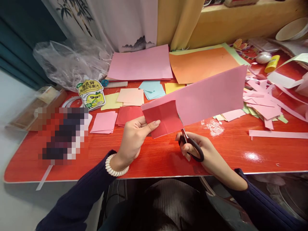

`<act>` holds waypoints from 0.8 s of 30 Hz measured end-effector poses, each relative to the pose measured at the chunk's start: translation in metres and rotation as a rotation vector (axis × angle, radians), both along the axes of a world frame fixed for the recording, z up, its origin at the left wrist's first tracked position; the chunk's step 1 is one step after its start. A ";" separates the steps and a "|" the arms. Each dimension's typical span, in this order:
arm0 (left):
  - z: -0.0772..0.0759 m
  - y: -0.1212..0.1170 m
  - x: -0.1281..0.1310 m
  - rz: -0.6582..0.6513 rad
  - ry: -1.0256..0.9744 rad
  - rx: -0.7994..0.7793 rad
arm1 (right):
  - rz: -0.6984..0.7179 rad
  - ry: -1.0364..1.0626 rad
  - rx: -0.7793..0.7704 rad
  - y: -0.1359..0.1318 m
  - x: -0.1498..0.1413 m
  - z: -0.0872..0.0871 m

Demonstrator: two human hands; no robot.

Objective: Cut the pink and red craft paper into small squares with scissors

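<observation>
My left hand (136, 138) pinches a red paper square (165, 117) laid over one end of a long pink paper strip (211, 94), thumb on top. The strip stretches out to the right above the table. My right hand (194, 146) grips black-handled scissors (198, 150), fingers in the loops. Their blades stand at the right edge of the red square, against the pink strip, and are partly hidden by the paper. Below my left hand's level, a red paper stack (128, 115) and a pink stack (103, 122) lie on the table.
On the red table (154, 163) lie blue squares (152, 89), peach squares (131, 96), large pink sheets (141, 62) and orange sheets (199, 62). Paper scraps (264, 102) and a yellow glue stick (272, 63) are at right. A snack pouch (91, 96) and clear plastic bag (72, 64) stand at left.
</observation>
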State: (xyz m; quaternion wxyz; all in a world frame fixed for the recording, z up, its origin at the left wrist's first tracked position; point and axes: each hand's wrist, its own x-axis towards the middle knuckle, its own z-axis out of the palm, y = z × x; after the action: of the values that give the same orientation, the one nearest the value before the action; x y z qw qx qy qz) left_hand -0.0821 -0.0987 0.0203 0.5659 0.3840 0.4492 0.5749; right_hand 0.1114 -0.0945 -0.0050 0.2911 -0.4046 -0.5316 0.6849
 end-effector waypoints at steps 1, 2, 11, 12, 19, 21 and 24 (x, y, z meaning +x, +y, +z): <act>0.000 0.000 0.000 0.001 0.000 -0.001 | -0.004 -0.010 -0.001 0.000 0.000 0.001; 0.000 0.000 0.000 0.001 0.000 -0.002 | -0.008 -0.017 -0.002 -0.001 0.000 0.001; 0.001 -0.001 0.002 -0.023 -0.015 -0.038 | -0.018 -0.007 0.040 0.001 0.001 -0.004; 0.001 -0.001 0.002 -0.021 -0.013 -0.044 | -0.017 -0.007 0.046 0.001 0.001 -0.003; 0.000 -0.003 0.003 -0.038 -0.012 -0.074 | -0.030 0.047 0.072 0.003 -0.003 0.002; 0.000 -0.003 0.003 -0.034 0.003 -0.080 | -0.043 0.060 0.052 0.003 -0.004 0.001; 0.000 -0.003 0.003 -0.021 0.012 -0.086 | -0.057 0.083 0.027 0.003 -0.004 -0.002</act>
State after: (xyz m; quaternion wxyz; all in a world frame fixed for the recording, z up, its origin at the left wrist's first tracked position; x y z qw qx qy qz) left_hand -0.0789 -0.1012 0.0203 0.5852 0.3674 0.4727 0.5469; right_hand 0.1079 -0.0914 -0.0067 0.3377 -0.3866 -0.5166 0.6853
